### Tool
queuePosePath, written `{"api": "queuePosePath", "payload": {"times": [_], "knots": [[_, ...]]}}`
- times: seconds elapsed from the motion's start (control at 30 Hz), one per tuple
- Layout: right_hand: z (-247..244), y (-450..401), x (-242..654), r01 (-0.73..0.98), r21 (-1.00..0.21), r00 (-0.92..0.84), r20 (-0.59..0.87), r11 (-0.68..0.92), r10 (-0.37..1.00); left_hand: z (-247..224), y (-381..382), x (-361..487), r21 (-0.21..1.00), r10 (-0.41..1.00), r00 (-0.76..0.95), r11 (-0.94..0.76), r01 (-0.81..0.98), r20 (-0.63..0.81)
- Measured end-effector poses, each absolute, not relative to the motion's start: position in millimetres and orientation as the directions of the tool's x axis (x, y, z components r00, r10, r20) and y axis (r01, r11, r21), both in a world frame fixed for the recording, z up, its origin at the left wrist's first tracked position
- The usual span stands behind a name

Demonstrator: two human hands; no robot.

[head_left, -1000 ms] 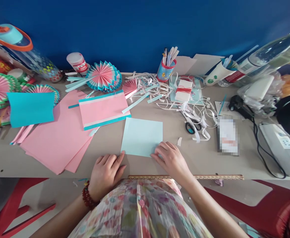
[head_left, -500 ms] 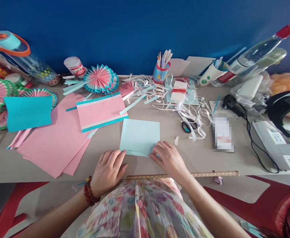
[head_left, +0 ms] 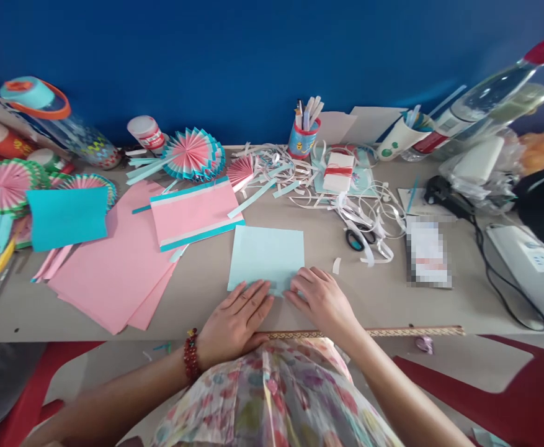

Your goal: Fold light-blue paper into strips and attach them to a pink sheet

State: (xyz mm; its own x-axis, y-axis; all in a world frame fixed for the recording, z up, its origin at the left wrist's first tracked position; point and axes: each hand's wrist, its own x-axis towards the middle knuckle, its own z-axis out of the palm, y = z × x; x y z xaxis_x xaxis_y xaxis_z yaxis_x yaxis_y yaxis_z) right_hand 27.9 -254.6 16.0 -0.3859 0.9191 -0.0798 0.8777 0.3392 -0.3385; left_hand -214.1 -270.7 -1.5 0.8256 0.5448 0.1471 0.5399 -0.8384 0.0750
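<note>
A pale blue sheet of paper (head_left: 267,254) lies flat on the table in front of me, a narrow fold along its near edge. My left hand (head_left: 239,316) rests with its fingers stretched out flat across that edge, toward the left. At the near right corner, my right hand (head_left: 322,301) has its fingers curled and pinched on the paper. Just left of the sheet is a pink card with teal and white bands (head_left: 197,214). Scissors (head_left: 358,236) lie to the right among white paper strips, their blades partly covered.
Large pink sheets (head_left: 108,267) and a teal sheet (head_left: 69,217) lie left, near pleated paper fans (head_left: 192,155). A pen cup (head_left: 303,138) and curled white strips (head_left: 272,164) stand at the back. Right are a blurred-out flat object (head_left: 428,251), a black cable (head_left: 486,267) and a power strip (head_left: 523,267).
My left hand has slid right along the near edge and flattened onto the paper. My right hand stays at the near right corner. The whole view has shifted slightly.
</note>
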Motion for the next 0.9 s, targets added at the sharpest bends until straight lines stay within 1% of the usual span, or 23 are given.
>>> {"api": "queuePosePath", "payload": {"times": [0.17, 0.33, 0.47, 0.77, 0.9], "knots": [[13.4, -253.8, 29.4, 0.867, -0.347, -0.403, -0.070, 0.356, 0.913, -10.9, -279.9, -225.0, 0.019, 0.592, 0.802, -0.805, 0.593, 0.081], [15.8, -252.8, 29.3, 0.862, -0.373, -0.401, -0.086, 0.344, 0.912, -12.4, -283.3, -228.1, 0.007, 0.603, 0.795, -0.797, 0.604, 0.063], [22.7, -252.1, 32.8, 0.854, -0.411, -0.396, -0.118, 0.318, 0.911, -15.0, -282.9, -227.4, 0.025, 0.605, 0.792, -0.796, 0.605, 0.078], [30.5, -238.8, 52.9, 0.829, -0.480, -0.437, -0.238, 0.286, 0.868, -16.5, -282.9, -225.5, 0.060, 0.627, 0.774, -0.779, 0.624, 0.088], [34.5, -228.6, 57.6, 0.812, -0.489, -0.495, -0.291, 0.317, 0.819, -13.4, -283.0, -224.0, 0.072, 0.635, 0.768, -0.772, 0.631, 0.086]]}}
